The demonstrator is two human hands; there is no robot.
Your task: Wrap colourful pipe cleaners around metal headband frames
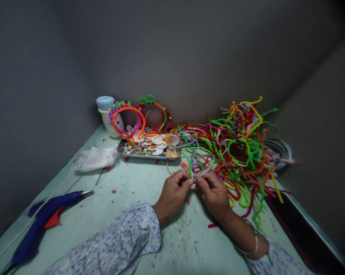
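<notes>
At the middle of the table, my left hand (174, 193) and my right hand (216, 194) meet fingertip to fingertip. A green pipe cleaner (187, 162) rises from the pinched fingers of my left hand. My right hand pinches a thin silvery band (209, 167) that curves up and away from the fingertips. A short orange piece (184, 165) shows just above my left hand. Where the green piece and the band meet, the fingers partly hide them.
A metal tray (149, 156) of shells stands behind my hands, with decorated headbands (144, 121) over it. Tangled pipe cleaners (241, 152) fill the right side. On the left lie a blue glue gun (43, 217) and a plastic bag (94, 158); a lidded cup (110, 123) stands behind.
</notes>
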